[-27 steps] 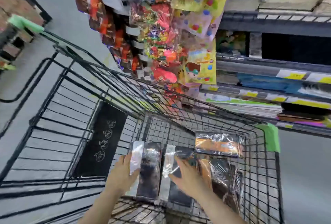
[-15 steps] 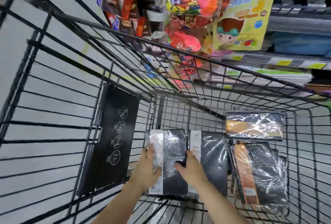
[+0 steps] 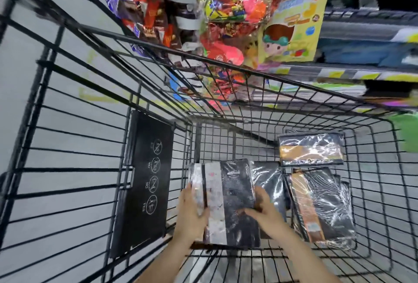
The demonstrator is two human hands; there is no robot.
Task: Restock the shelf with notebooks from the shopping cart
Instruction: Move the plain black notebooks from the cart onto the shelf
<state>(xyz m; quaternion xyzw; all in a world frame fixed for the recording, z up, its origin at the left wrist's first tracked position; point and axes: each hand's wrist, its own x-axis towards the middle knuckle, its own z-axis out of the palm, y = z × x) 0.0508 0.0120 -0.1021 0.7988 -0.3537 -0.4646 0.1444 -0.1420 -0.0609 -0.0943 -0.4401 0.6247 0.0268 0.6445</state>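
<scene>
Inside the black wire shopping cart lie several plastic-wrapped notebooks. Both my hands grip a stack of black notebooks with a white band, its near end raised off the cart floor. My left hand clamps its left edge; my right hand holds its right side, fingers across the cover. Another black notebook lies just right of it. Black-and-orange notebooks lie at the right and farther back. The shelf with yellow price labels runs beyond the cart, upper right.
A black folded child-seat flap with white icons leans against the cart's left side. Hanging bags of colourful toys and snacks dangle above the cart's far rim. Stacked paper goods sit on the lower shelf. Grey floor shows at left.
The two side-by-side notebooks have been gathered into one stack between my hands and lifted at the near end. The view has dipped closer into the cart.
</scene>
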